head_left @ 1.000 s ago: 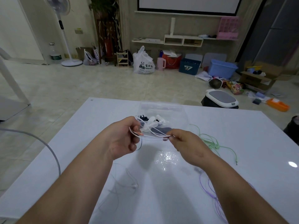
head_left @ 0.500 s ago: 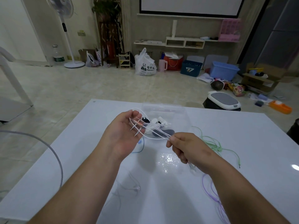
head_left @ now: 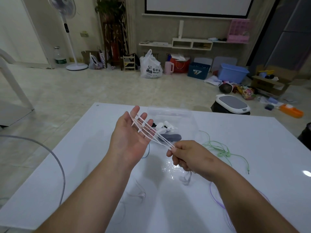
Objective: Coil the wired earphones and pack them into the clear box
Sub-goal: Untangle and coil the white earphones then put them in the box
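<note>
Stretching white earphone cord (head_left: 151,133) between hands: left (head_left: 130,137) flat, right (head_left: 186,156) pinching.

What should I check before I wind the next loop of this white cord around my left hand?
1. Left hand flat, fingers straight as a winding frame: ok.
2. Cord wrapped across those fingers, strands running taut to the right hand: ok.
3. Right hand pinches the strands: ok.
4. Loose tail below the right hand free of the purple earphones: cannot tell.
5. Green earphones lie apart from the cord: ok.
6. Room left in the box: cannot tell; white and dark items show through it.
</note>
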Available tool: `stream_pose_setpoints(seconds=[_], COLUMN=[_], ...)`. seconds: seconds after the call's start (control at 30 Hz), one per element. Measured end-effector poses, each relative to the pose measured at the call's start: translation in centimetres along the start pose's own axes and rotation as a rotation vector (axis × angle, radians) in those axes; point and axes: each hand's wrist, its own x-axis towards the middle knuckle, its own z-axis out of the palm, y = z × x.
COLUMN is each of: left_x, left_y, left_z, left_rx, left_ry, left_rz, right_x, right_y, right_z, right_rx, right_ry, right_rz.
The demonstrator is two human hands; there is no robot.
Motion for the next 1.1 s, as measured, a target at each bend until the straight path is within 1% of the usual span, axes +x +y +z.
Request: stream_pose_setpoints(seconds=[0.07,0.13,0.23,0.37,0.47,0.53,0.63,0.7,0.77,0.9,0.97,1.1], left_x=[-0.2,-0.3,-0.2,0.3,0.6,0.8,0.5,0.1,-0.1,-0.3,-0.3,-0.5], left_y=[0.2,0.4,0.8,0.8,0.5,0.2,-0.6,-1.0,-1.2,-1.3,-1.4,-1.5], left_z=[-0.1,-0.2,-0.1,-0.3,-0.4,-0.5,-0.3,-0.1,0.0,-0.2,-0.1,-0.1], left_rx=[-0.003,-0.033,-0.081,-0.044,0.075,0.226,0.462,0.588,0.685,0.730,0.736,0.797], left_ry=[-0.070,-0.104,-0.068,0.000,0.039,0.060,0.070,0.044,-0.002,-0.127,-0.171,-0.281], left_rz=[-0.021,-0.013,0.046,0.086,0.101,0.102,0.050,0.011,-0.032,-0.105,-0.132,-0.227], right_x=[-0.2,-0.4,-0.5,-0.3,-0.5,-0.6,-0.3,-0.2,-0.2,-0.1,-0.2,-0.2], right_y=[0.0,0.0,0.3,0.6,0.4,0.3,0.5,0.5,0.3,-0.4,-0.7,-0.7], right_z=[-0.2,-0.5,-0.7,-0.8,-0.8,-0.7,-0.9,-0.9,-0.8,-0.6,-0.5,-0.3], right_rx=[-0.009,-0.012,-0.189,-0.159,-0.174,-0.156,-0.198,-0.154,-0.039,0.047,0.097,0.191], right_ry=[0.007,0.000,0.026,0.046,0.031,0.024,0.112,0.179,0.229,0.344,0.356,0.308], right_rz=[-0.007,0.000,0.031,0.071,0.064,0.052,0.011,-0.029,-0.043,-0.095,-0.117,-0.092])
